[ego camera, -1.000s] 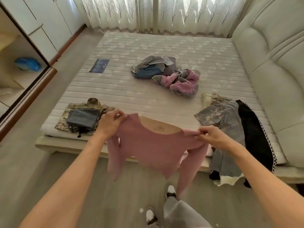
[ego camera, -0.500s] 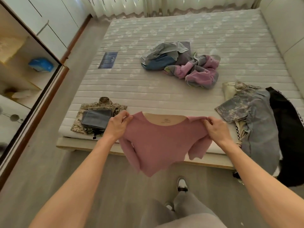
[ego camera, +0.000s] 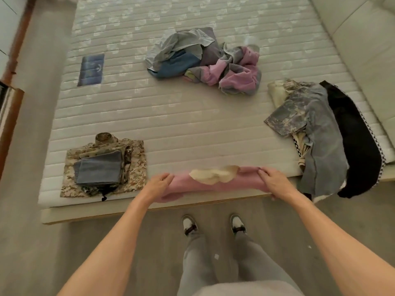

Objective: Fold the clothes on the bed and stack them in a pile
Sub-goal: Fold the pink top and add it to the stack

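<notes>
A pink long-sleeved top (ego camera: 213,185) with a cream inner collar lies bunched along the near edge of the mattress (ego camera: 192,124). My left hand (ego camera: 159,183) grips its left shoulder and my right hand (ego camera: 275,181) grips its right shoulder. To the left sits a folded pile (ego camera: 104,167): a camouflage garment with a folded grey-blue piece on top. A crumpled heap of grey, blue and pink clothes (ego camera: 205,63) lies mid-bed. At the right edge, a grey camouflage piece, jeans and a black garment (ego camera: 324,135) hang over the bed's edge.
A padded cream headboard (ego camera: 363,50) runs along the right side. A blue label (ego camera: 92,69) is sewn on the mattress. A wardrobe edge (ego camera: 10,99) stands at the left. My legs and shoes (ego camera: 213,227) stand on the grey floor by the bed.
Both hands have lowered the pink top from hanging in the air onto the mattress's near edge, where it now lies bunched. The view has tilted further down.
</notes>
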